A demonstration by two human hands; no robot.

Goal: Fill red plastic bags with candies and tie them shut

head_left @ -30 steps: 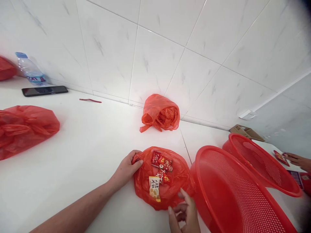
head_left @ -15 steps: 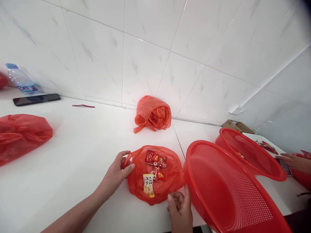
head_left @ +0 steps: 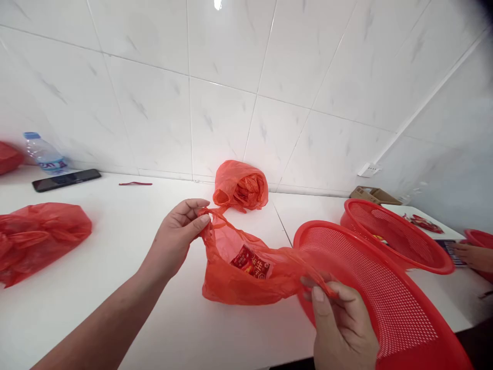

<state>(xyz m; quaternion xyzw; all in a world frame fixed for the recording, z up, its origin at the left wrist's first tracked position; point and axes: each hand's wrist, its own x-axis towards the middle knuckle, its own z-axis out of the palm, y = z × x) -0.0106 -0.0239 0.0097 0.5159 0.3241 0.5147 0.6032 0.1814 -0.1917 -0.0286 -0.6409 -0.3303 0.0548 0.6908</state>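
A thin red plastic bag [head_left: 246, 288] is stretched between my two hands over the white table. My left hand [head_left: 179, 231] pinches one handle of it, raised on the left side. On the right, my right hand [head_left: 341, 318] grips the other handle, in front of the rim of a large red basket. Through the bag's mouth shows a dark red snack packet [head_left: 252, 263] with printed characters; the bag's front wall hides whatever else lies inside. Just behind stands a rolled bundle of red plastic bags [head_left: 241, 186] against the tiled wall.
Large red perforated basket [head_left: 404, 303] at right; a second red basket [head_left: 400, 236] behind it holds a few small packets. At left lie a full red bag [head_left: 42, 231], a phone [head_left: 66, 180] and a water bottle [head_left: 46, 154]. Another person's hand [head_left: 473, 257] is at far right.
Both hands have lifted the bag's handles, the right hand moving rightward and closing on its handle. The bag's round open mouth has narrowed, and the pale yellow packet is now out of sight.
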